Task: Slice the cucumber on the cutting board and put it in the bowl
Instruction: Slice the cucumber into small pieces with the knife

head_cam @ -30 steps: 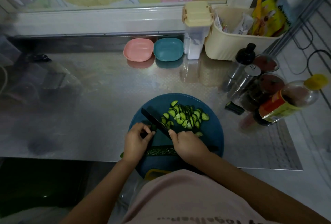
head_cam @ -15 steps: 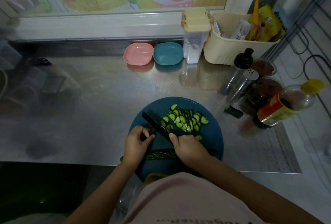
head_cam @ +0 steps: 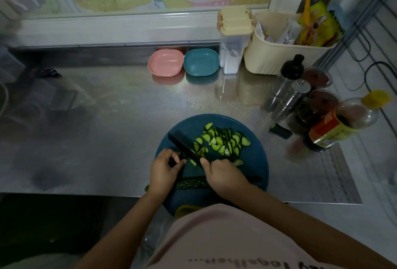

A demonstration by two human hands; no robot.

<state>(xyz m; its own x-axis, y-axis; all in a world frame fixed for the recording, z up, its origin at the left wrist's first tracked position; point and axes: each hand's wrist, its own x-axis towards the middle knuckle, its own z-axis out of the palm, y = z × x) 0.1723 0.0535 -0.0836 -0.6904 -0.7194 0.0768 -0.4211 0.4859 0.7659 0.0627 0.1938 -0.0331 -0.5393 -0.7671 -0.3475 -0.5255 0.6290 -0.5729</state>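
The right hand (head_cam: 223, 176) grips the knife (head_cam: 184, 148). The handle is hidden inside the closed fingers. The black blade points away from that hand, up and to the left, with its edge down on the board (head_cam: 255, 167). The left hand (head_cam: 163, 172) is curled. Its fingertips pinch a small cucumber end (head_cam: 183, 157) just left of the blade. Most of that end is hidden, so I cannot tell how much is left.

The slices (head_cam: 223, 139) lie in a heap just past the right hand, on the right side of the blade. A long cucumber strip (head_cam: 192, 182) lies between the two wrists, partly under the right hand. The pink bowl (head_cam: 165, 65) and the blue bowl (head_cam: 200, 64) sit side by side far beyond both hands, at the back of the worktop (head_cam: 107, 118). I see nothing in them.

The step in hand looks like cutting thin slices off the small end. The left fingers are very near the blade, so this is the part to do with care. Tuck the fingertips back and let the knuckles face the blade. Bring the knife straight down, slowly, and do not saw fast. Make each slice as thin as the ones in the heap. When the end gets too small to hold, let it go and take the long strip.

The near side of the board seems to stick out past the worktop edge. Pressing hard there might tip it, so cut near the middle.
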